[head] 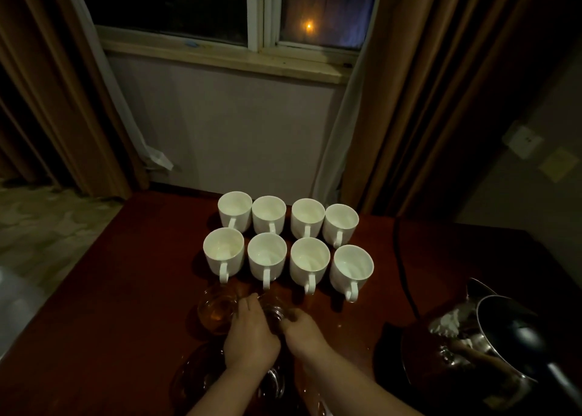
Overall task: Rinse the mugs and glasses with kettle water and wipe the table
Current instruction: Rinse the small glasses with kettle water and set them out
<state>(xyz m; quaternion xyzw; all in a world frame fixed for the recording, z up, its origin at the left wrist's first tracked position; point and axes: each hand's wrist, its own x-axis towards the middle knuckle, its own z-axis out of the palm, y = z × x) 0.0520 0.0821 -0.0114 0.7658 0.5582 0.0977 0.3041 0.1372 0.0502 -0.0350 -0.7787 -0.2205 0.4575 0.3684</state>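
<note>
Beyond the hands, 8 mugs [288, 245] look like glossy white ceramic. Between both hands [252, 337] sits a clear, smooth glass [273, 316]. Under them the table [126, 305] is dark reddish wood with a dull sheen. Right of them, the kettle [491, 340] is polished, reflective metal.

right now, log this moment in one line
left hand and right hand: both on a glass | eight white mugs: upright, two rows | kettle: right, on base

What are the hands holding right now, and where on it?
Both the left hand and right hand grip one clear glass by its sides.
</note>
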